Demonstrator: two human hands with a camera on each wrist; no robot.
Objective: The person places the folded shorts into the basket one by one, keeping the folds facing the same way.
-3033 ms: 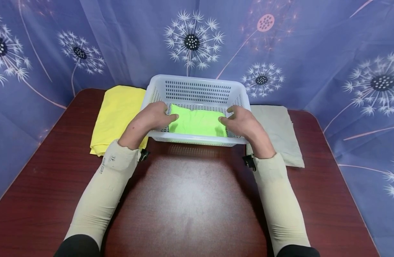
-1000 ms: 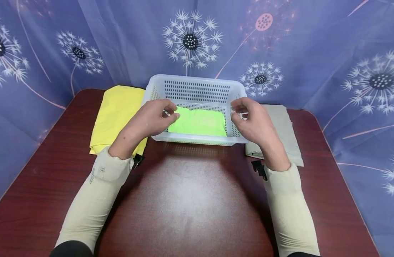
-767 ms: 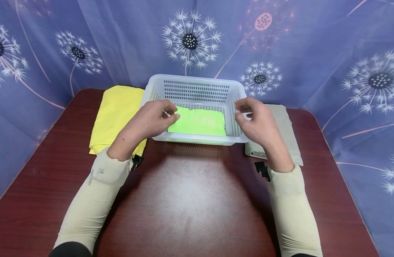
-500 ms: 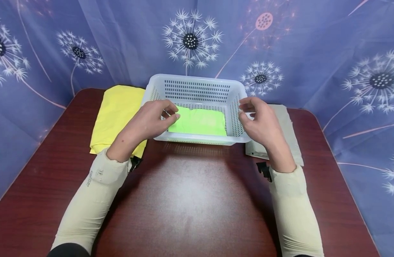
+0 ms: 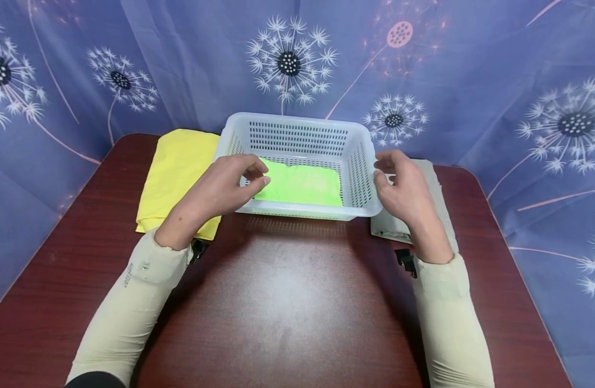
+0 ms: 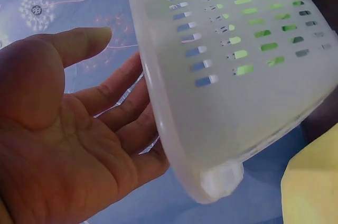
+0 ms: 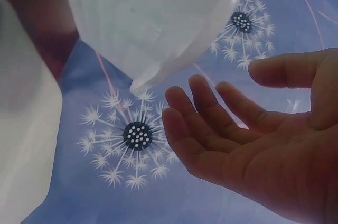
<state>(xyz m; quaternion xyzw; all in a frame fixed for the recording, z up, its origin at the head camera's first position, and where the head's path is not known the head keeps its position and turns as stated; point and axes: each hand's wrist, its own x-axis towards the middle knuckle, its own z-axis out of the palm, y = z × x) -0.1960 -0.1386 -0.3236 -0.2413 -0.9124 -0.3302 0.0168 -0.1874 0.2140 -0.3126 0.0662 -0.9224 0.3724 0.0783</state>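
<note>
A white plastic basket with slotted walls stands at the back of the table. In it lies a folded bright green cloth. My left hand hovers over the basket's left end, palm inward and fingers loosely bent; the left wrist view shows its fingertips overlapping the basket's rim. Just outside the right end is my right hand, its thumb apart from its lightly curved fingers. The right wrist view has this hand with nothing in its grasp, below a corner of the basket.
Left of the basket lies a folded yellow cloth, partly behind the left forearm. A folded grey cloth is on the right, partly covered by the right hand. A blue dandelion-print curtain rises behind the dark red wooden table.
Both hands have come away from the green cloth in the basket. The right hand has moved right, past the basket's end; the left has shifted slightly left. The basket stays in place.
</note>
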